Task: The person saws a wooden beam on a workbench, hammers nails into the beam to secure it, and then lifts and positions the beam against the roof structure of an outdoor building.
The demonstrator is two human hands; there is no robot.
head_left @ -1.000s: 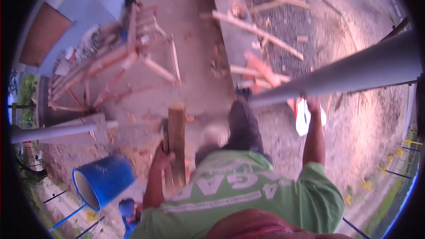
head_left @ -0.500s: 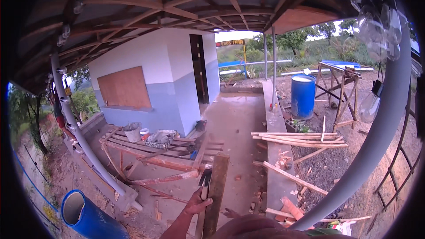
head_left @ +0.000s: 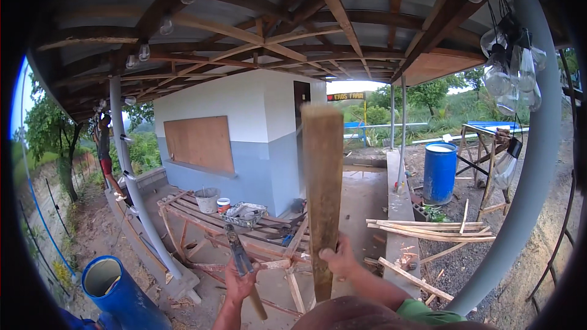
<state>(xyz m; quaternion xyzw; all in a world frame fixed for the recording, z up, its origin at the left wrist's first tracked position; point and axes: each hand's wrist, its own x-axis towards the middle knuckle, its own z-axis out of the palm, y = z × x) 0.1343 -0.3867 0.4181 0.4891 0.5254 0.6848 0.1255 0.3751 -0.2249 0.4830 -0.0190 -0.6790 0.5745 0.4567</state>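
A long wooden board (head_left: 324, 189) stands upright in front of me, its upper end blurred. My right hand (head_left: 340, 258) grips its lower part, the thumb across the front face. Left of the board, my left hand (head_left: 240, 275) is closed around a claw hammer (head_left: 237, 249). The hammer's dark metal head points up and away, and its wooden handle (head_left: 257, 304) sticks out below the hand. Hammer and board are apart. Beyond the left hand is a rough wooden trestle platform (head_left: 202, 219).
On the platform are a grey bucket (head_left: 207, 200), a small white-and-orange tub (head_left: 223, 205) and a tray (head_left: 244, 214). A blue drum (head_left: 125, 293) stands near left, another (head_left: 439, 174) far right. Wooden strips (head_left: 428, 228) lie right. Bulbs (head_left: 510, 76) hang by a post. A person (head_left: 105, 153) is far left.
The board has been raised and is now in my right hand, which came up from below. My left hand has moved left, off the board, with the hammer. The view has tilted up.
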